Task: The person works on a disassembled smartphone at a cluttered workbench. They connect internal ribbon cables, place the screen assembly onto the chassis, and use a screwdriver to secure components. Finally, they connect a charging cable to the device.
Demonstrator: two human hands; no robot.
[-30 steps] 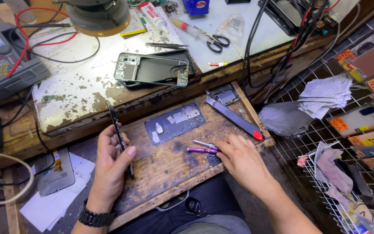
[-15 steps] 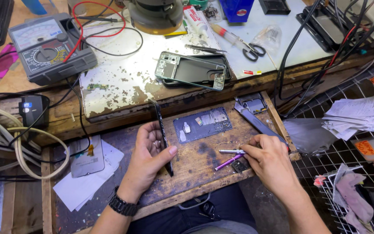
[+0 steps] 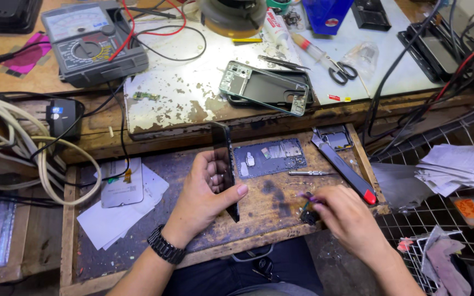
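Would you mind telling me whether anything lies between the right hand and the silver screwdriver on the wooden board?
Nothing visible does. The right hand rests on the wooden board with a small purple-tipped tool at its fingers, and the silver screwdriver lies just beyond it, across bare wood. The circuit board lies further back, clear of that path.

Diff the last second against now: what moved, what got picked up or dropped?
The right hand left the silver screwdriver, which now lies alone on the board, and dropped toward the board's near edge, pinching a small dark part with a purple tool. The left hand still holds the black phone on edge. The blue mat, red-tipped tool and phone frame are unmoved; the camera shifted.
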